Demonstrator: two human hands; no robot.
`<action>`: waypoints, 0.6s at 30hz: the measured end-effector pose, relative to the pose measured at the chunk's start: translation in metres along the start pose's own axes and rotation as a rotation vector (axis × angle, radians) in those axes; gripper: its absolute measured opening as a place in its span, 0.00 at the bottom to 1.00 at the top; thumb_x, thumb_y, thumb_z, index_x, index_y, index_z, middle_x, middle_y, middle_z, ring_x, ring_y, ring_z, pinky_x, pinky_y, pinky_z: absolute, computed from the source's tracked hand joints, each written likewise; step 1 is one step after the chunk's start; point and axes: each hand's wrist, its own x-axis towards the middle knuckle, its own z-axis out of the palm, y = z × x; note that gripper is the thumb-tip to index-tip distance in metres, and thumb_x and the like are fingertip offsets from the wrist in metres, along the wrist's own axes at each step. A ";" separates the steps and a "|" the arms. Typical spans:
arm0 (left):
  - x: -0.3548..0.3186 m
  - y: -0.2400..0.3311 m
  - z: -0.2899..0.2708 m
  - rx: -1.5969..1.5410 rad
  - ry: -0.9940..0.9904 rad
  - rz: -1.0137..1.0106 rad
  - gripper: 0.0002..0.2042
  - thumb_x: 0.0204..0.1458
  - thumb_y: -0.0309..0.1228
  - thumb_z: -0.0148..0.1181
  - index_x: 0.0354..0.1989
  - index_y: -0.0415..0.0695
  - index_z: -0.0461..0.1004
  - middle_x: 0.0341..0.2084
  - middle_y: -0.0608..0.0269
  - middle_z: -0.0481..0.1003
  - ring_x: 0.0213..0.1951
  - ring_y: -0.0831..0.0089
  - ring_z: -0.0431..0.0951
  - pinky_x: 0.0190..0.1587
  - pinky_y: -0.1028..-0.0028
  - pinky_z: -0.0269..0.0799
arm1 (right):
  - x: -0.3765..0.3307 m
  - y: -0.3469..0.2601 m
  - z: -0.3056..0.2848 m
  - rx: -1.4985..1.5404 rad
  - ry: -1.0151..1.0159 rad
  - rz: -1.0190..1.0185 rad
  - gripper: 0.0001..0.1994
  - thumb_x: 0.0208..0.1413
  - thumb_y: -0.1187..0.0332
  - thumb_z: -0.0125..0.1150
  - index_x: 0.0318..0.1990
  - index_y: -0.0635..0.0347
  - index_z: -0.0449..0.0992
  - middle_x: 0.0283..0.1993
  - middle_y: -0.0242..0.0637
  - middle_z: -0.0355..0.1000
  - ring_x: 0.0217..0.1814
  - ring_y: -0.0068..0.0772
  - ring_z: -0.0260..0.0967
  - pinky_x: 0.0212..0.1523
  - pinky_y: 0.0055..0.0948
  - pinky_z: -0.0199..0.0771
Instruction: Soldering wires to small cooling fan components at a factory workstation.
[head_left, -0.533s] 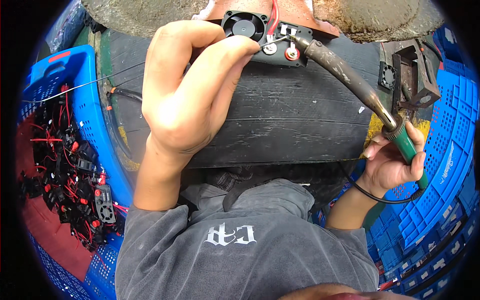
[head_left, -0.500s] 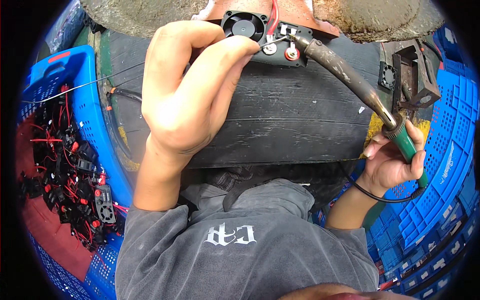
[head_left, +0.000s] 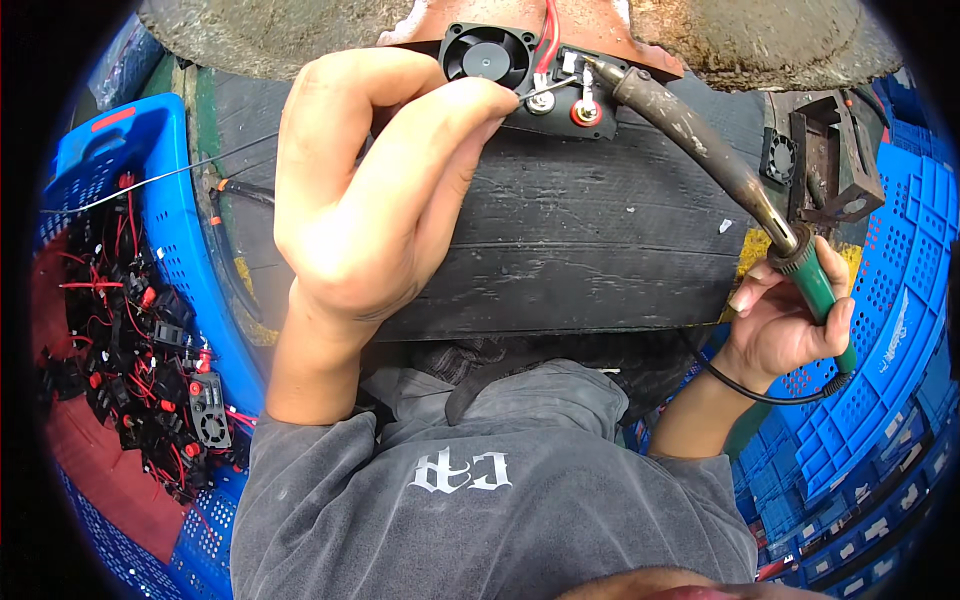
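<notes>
Dark boards form the workbench [head_left: 560,220], at whose far edge lies a black fan panel [head_left: 560,110]. Compared with half a second earlier, the tip of the soldering iron [head_left: 690,140] sits slightly farther up the panel, apart from the end of the thin wire [head_left: 548,89]. Left hand [head_left: 370,190]: thumb and forefinger pinched on the wire. Right hand [head_left: 790,325]: fingers loosely curled around the iron's green handle. Pale lettering [head_left: 462,472] marks the grey shirt [head_left: 560,530].

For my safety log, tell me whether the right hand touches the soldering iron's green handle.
Touching: the head view shows the right hand gripping the green handle, one finger overlapping its edge.
</notes>
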 end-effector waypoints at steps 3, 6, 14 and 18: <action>0.001 0.002 -0.002 0.006 -0.019 -0.009 0.11 0.40 0.17 0.69 0.35 0.41 0.81 0.30 0.61 0.71 0.32 0.70 0.73 0.34 0.76 0.69 | 0.000 0.000 0.000 0.009 0.014 0.001 0.31 0.59 0.45 0.44 0.51 0.69 0.71 0.30 0.60 0.75 0.14 0.43 0.70 0.13 0.31 0.73; 0.002 0.003 -0.003 0.005 -0.033 -0.015 0.12 0.40 0.17 0.69 0.35 0.41 0.81 0.30 0.61 0.71 0.32 0.70 0.73 0.33 0.76 0.68 | 0.000 -0.001 0.001 0.005 0.030 -0.003 0.31 0.59 0.45 0.44 0.51 0.69 0.71 0.30 0.61 0.75 0.14 0.43 0.70 0.13 0.31 0.73; 0.001 0.005 -0.003 -0.003 -0.024 -0.053 0.11 0.41 0.17 0.69 0.35 0.41 0.82 0.30 0.61 0.71 0.31 0.70 0.72 0.33 0.76 0.68 | 0.003 -0.004 0.002 -0.033 -0.005 -0.009 0.31 0.60 0.45 0.43 0.51 0.69 0.70 0.31 0.61 0.75 0.14 0.42 0.70 0.13 0.30 0.73; 0.003 0.003 -0.003 0.003 -0.029 -0.036 0.11 0.41 0.18 0.69 0.35 0.41 0.82 0.30 0.61 0.71 0.31 0.70 0.72 0.33 0.76 0.68 | 0.003 -0.008 -0.001 -0.063 0.005 -0.030 0.32 0.60 0.44 0.42 0.51 0.69 0.70 0.32 0.61 0.75 0.15 0.42 0.70 0.13 0.29 0.73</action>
